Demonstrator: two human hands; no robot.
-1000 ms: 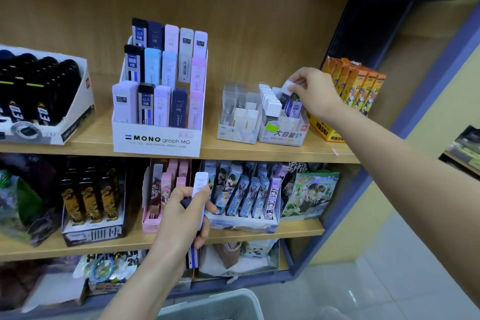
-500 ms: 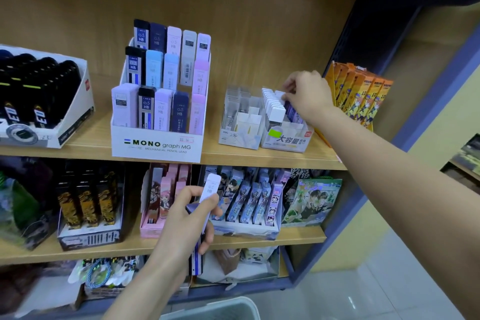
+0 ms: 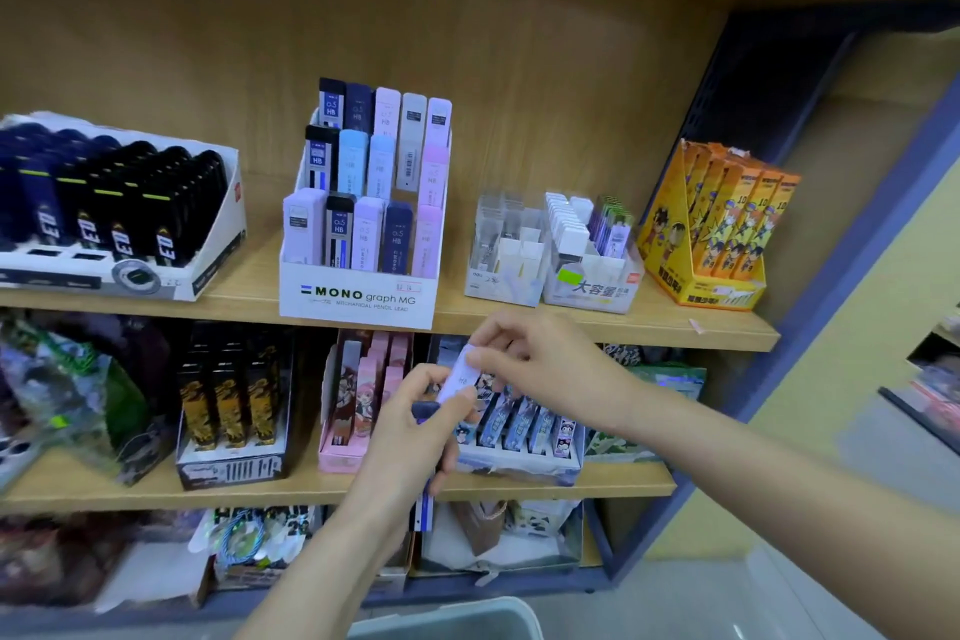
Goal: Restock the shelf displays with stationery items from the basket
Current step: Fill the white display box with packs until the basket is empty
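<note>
My left hand (image 3: 410, 424) grips a small bundle of pencil lead cases in front of the middle shelf; a dark blue one pokes out below my fist. My right hand (image 3: 540, 364) pinches the top of a pale lilac lead case (image 3: 458, 377) that sticks up from that bundle. On the upper shelf stand the white MONO display box (image 3: 358, 299) with rows of lead cases and two small clear display boxes (image 3: 592, 288) holding white and purple cases. A grey basket rim (image 3: 457, 616) shows at the bottom edge.
A black-and-white display box (image 3: 208, 265) sits at the upper shelf's left, an orange one (image 3: 717, 276) at its right. The middle shelf holds black, pink and blue character boxes (image 3: 519, 463). A dark blue shelf frame (image 3: 831, 286) runs down the right side.
My right hand left the small display box on the upper shelf and came down to my left hand, where it now pinches the lilac case. My left hand stayed low, holding its bundle.
</note>
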